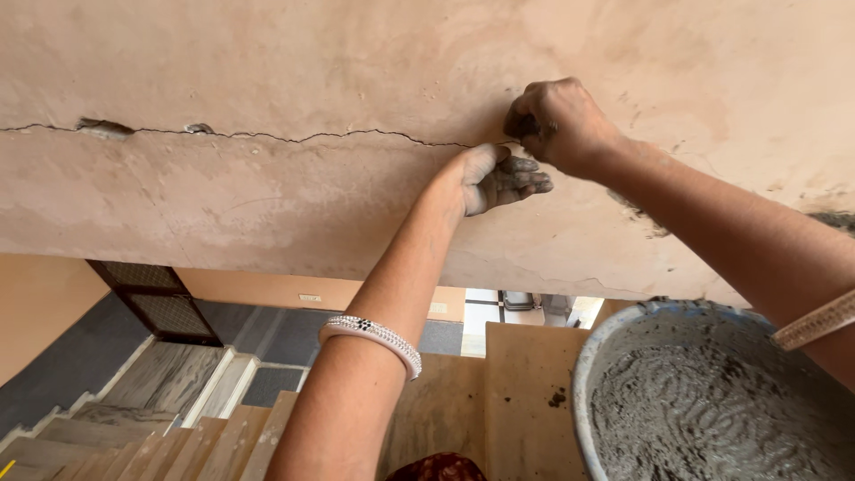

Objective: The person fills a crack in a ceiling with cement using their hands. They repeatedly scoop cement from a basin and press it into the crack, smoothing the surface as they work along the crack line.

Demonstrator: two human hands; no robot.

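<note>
Head view, looking up a stairwell at a plastered beam crossed by a long horizontal crack, which serves here as the landmark. The crack runs from the picture's left edge toward the hands, with two small chipped patches along its left part.

The right hand sits at the crack's right end, pressed against the plaster. Its fingers are clenched, pinching a small dark dab of grey mortar against the line of the crack; whether any tool is held cannot be told. The left hand lies just below the crack and just beside the right hand, touching the wall. Its fingers are released, loosely spread and smeared with grey mortar, grasping nothing. A white beaded bangle circles the left forearm, well below the crack; a pale bangle crosses the right forearm at the picture's right edge.

Well below the crack's right end, a round metal pan holds wet grey mortar with a rippled surface; the right forearm passes above its rim. Grey mortar smears mark the plaster to the right of the crack. Below the crack's left part, stone stairs descend toward a dark-framed mesh grille and an orange wall.
</note>
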